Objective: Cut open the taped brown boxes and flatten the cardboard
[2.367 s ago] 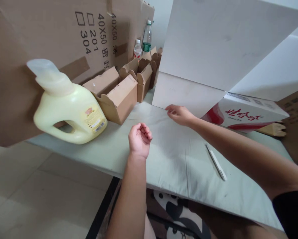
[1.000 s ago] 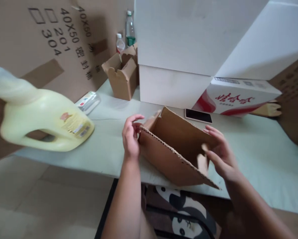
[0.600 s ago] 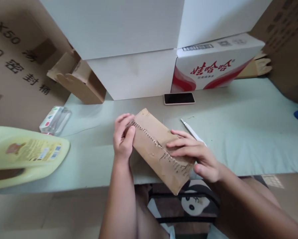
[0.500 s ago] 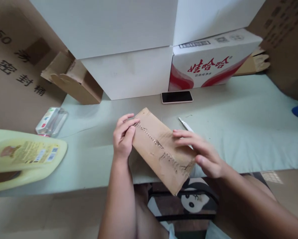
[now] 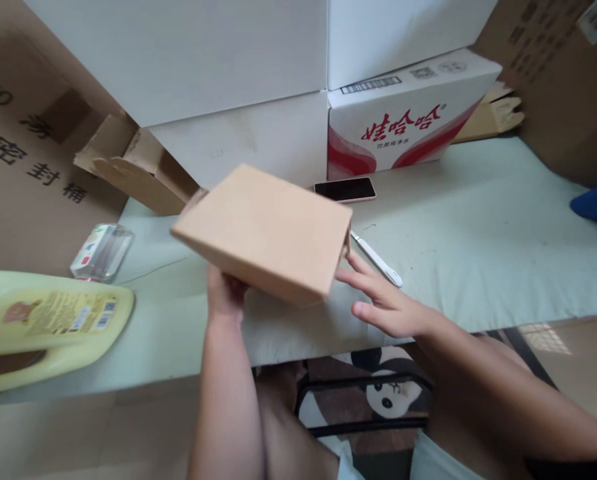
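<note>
- Remotely, I'm seeing the cardboard box (image 5: pixel 266 230) hanging tilted over the table (image 5: pixel 478 233) at dial centre
- My left hand (image 5: pixel 224 292) is grasping its underside at 7 o'clock, fingers mostly hidden
- My right hand (image 5: pixel 383 305) is holding loose, parted fingers by its 4 o'clock end, contact unclear
- I'm judging it light, stiff, hardly slippery, its edges crushable
- I'm favouring flat palms on opposite walls

Over rolls the carton (image 5: pixel 263 237), torn seam gone from sight, smooth face (image 5: pixel 271 227) up; left hand (image 5: pixel 225 297) now mostly hidden beneath it!
</note>
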### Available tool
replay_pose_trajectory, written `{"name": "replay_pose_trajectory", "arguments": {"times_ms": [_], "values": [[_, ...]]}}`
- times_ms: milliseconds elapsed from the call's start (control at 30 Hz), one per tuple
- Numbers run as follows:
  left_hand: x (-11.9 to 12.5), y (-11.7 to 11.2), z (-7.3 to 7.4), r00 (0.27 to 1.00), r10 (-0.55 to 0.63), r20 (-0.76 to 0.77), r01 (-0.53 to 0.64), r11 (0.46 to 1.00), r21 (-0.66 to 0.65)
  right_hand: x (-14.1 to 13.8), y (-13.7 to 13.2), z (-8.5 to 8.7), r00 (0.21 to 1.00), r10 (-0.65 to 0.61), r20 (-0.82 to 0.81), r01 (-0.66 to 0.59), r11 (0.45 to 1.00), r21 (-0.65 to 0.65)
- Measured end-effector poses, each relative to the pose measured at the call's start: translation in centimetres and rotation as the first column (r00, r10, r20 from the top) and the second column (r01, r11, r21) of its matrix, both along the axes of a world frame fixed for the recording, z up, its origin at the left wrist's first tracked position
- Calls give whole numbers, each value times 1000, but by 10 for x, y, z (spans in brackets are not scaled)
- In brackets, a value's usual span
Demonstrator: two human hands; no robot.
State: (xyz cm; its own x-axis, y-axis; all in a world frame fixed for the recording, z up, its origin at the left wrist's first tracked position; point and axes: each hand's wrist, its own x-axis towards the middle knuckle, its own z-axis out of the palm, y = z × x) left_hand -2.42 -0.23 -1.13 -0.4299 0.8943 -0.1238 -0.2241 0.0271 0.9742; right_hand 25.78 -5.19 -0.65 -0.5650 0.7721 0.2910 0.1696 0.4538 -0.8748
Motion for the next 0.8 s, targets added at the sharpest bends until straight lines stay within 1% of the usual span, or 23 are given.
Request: {"name": "replay_pose_trajectory", "arguments": {"times_ms": [33, 67, 100, 133, 167, 200, 233, 267, 300, 333, 367, 400, 433, 467, 500, 533, 567, 600, 633, 667, 700, 733, 800], "values": [[2, -3, 0, 997, -82, 10, 82, 991, -101, -1, -2, 2, 1000, -18, -23, 19, 999, 43], [3, -6, 0, 982, -186, 25, 187, 960, -210, -1, -3, 4, 998, -39, -58, 44, 995, 89], [4, -10, -1, 949, -312, 46, 310, 897, -314, 0, -4, 6, 993, -68, -100, 81, 988, 129], [5, -14, -1, 895, -442, 66, 429, 809, -401, 0, -5, 8, 984, -103, -143, 125, 980, 153], [5, -18, -2, 822, -564, 81, 531, 706, -470, 1, -5, 10, 973, -144, -179, 173, 972, 158], [5, -22, -2, 743, -663, 85, 600, 606, -522, 2, -5, 11, 961, -188, -202, 220, 965, 146], [6, -24, -3, 686, -724, 70, 628, 541, -559, 3, -5, 12, 950, -229, -211, 258, 958, 123], [6, -25, -4, 663, -747, 39, 626, 526, -576, 4, -4, 12, 943, -261, -207, 285, 953, 100], [6, -24, -5, 677, -736, -6, 601, 558, -572, 3, -4, 12, 940, -281, -192, 302, 950, 84], [6, -21, -5, 721, -691, -57, 555, 624, -549, 3, -3, 11, 940, -295, -174, 312, 947, 80], [5, -17, -6, 785, -611, -101, 487, 710, -508, 1, -3, 11, 940, -305, -154, 320, 944, 84], [3, -12, -7, 852, -505, -139, 401, 800, -447, -1, -3, 10, 941, -312, -132, 325, 941, 91], [1, -7, -8, 918, -359, -170, 276, 884, -376, -3, -3, 9, 943, -315, -105, 325, 941, 97], [-3, -3, -8, 964, -201, -175, 144, 946, -291, -6, -3, 8, 948, -309, -78, 316, 943, 103], [-7, 1, -9, 984, -57, -171, 24, 982, -190, -8, -3, 8, 955, -291, -54, 295, 950, 106], [-11, 4, -9, 984, 53, -172, -67, 995, -78, -10, -3, 8, 966, -257, -35, 259, 960, 109], [-15, 5, -10, 977, 123, -173, -117, 992, 43, -12, -3, 8, 978, -208, -24, 209, 971, 112], [-19, 5, -10, 970, 155, -189, -124, 978, 167, -14, -3, 9, 989, -147, -18, 149, 982, 115], [-21, 4, -9, 964, 154, -215, -91, 956, 278, -15, -3, 10, 996, -84, -17, 86, 990, 116], [-22, 2, -9, 961, 125, -245, -28, 931, 364, -15, -3, 11, 1000, -24, -16, 26, 993, 113], [-23, 0, -9, 956, 66, -287, 61, 910, 411, -16, -3, 12, 1000, 26, -14, -25, 994, 105], [-22, -1, -8, 942, -12, -335, 158, 896, 414, -17, -4, 13, 998, 63, -12, -62, 994, 93], [-20, -4, -8, 897, -179, -404, 324, 889, 325, -18, -5, 13, 996, 93, -12, -92, 993, 71]]}}
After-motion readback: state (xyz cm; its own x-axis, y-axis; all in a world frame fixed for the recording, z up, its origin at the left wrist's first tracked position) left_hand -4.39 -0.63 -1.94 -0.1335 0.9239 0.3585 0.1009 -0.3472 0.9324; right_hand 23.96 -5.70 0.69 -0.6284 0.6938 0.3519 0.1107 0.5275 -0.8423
